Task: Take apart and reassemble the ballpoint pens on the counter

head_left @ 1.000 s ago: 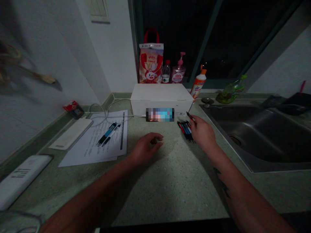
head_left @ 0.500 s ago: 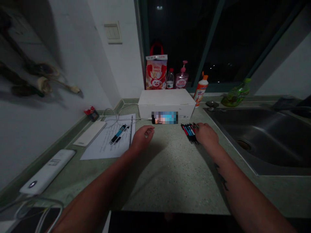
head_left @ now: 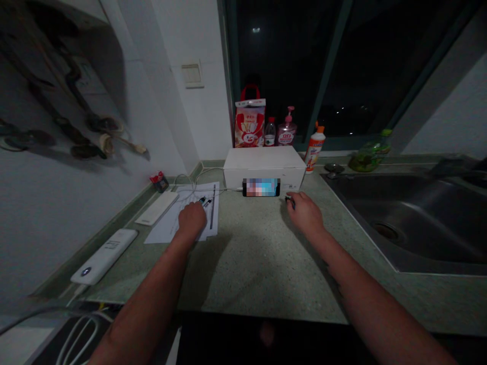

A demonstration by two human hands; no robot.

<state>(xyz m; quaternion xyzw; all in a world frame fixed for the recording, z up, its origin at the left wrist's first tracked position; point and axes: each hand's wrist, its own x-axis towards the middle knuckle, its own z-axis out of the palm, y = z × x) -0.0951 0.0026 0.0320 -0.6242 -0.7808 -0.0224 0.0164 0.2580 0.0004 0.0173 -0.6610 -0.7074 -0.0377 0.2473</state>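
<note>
Over the printed sheets (head_left: 160, 230) on the left, my left hand (head_left: 192, 219) is closed at the pens (head_left: 207, 202), whose ends show past its fingers; whether it grips them is hidden. My right hand (head_left: 305, 212) is curled on the counter right of the phone, its fingers closed round dark pens (head_left: 290, 202) that it mostly covers. The phone (head_left: 261, 187) leans on its side against a white box (head_left: 264, 159), with a cable plugged into its left end.
A white power bank (head_left: 104, 257) and a flat white box (head_left: 157, 208) lie at the left. Bottles and a red bag (head_left: 250, 125) stand behind the box. A steel sink (head_left: 429, 218) is at the right. Cables hang at the lower left.
My left hand has moved left from the middle of the counter onto the pens on the paper. My right hand has closed round the pens at the right and covers most of them. The view has shifted slightly.
</note>
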